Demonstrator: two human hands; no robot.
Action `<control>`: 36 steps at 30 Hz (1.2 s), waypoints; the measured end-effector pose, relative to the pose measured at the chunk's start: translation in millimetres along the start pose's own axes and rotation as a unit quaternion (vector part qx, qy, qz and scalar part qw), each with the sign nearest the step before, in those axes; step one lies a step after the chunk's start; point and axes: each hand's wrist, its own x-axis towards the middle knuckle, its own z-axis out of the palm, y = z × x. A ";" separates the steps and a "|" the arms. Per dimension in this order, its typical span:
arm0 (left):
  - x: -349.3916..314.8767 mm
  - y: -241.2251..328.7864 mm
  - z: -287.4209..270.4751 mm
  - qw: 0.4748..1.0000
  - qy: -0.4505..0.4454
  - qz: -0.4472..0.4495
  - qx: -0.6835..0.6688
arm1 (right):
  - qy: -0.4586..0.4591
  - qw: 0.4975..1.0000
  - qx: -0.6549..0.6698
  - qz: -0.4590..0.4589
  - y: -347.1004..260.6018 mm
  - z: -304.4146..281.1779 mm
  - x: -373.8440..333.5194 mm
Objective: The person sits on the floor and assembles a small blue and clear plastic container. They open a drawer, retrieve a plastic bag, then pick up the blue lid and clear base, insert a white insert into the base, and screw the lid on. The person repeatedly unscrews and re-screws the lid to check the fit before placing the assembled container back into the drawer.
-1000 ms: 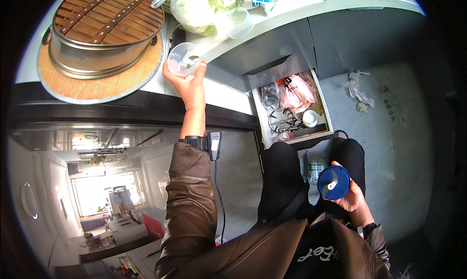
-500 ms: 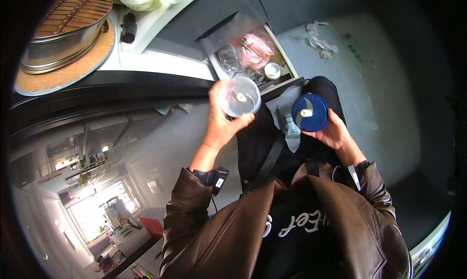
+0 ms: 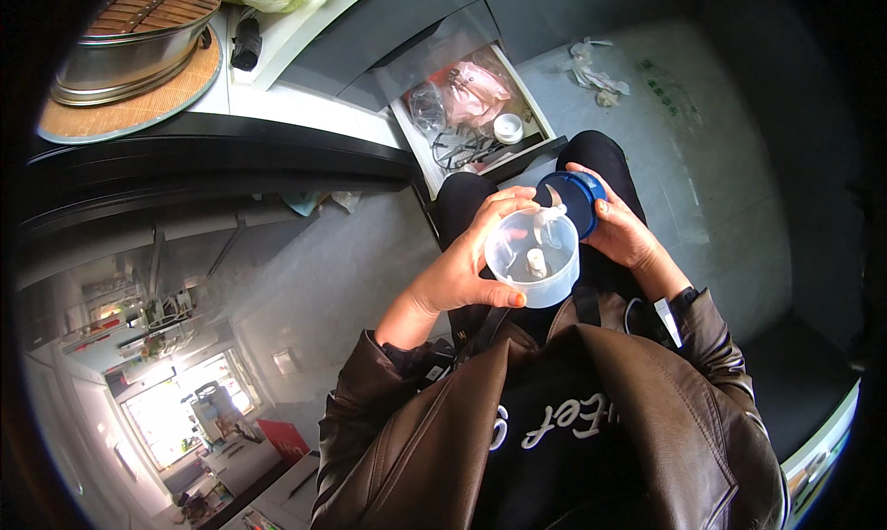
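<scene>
My left hand (image 3: 471,269) grips a clear plastic food chopper bowl (image 3: 552,288) by its side, thumb in front and fingers behind. The bowl is tilted, its mouth facing up toward me, and a short white post stands inside at its middle. In my right hand (image 3: 625,230) is the round blue chopper lid (image 3: 588,193), its dark underside turned toward the bowl. A white blade piece with a curved metal blade (image 3: 554,197) sticks out from the lid over the bowl's far rim. Whether lid and bowl touch I cannot tell.
Beyond my knees an open drawer (image 3: 543,114) holds a pink plastic bag (image 3: 476,94), a white round container (image 3: 508,128) and metal bits. A steamer pot (image 3: 129,68) stands on the counter at left. Crumpled plastic (image 3: 596,73) lies on the floor.
My left hand has brought the bowl right and nearer to me, turning its mouth upward. My right hand has tilted the lid toward it, so the two are now close together.
</scene>
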 end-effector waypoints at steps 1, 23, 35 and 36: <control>0.5 -2.2 1.4 1.000 -0.001 0.000 0.010 | -0.001 1.000 -0.002 0.000 0.5 0.6 -0.7; 14.1 -12.1 10.7 0.943 0.008 -0.107 -0.315 | -0.026 0.998 0.053 -0.018 -9.6 -1.2 9.8; 24.0 14.7 -22.4 0.965 0.101 0.025 -0.241 | -0.004 0.997 0.080 -0.011 -5.7 -15.3 18.9; 22.4 22.2 -35.3 0.966 0.128 0.040 -0.221 | -0.006 0.996 0.086 -0.006 -5.2 -16.4 19.9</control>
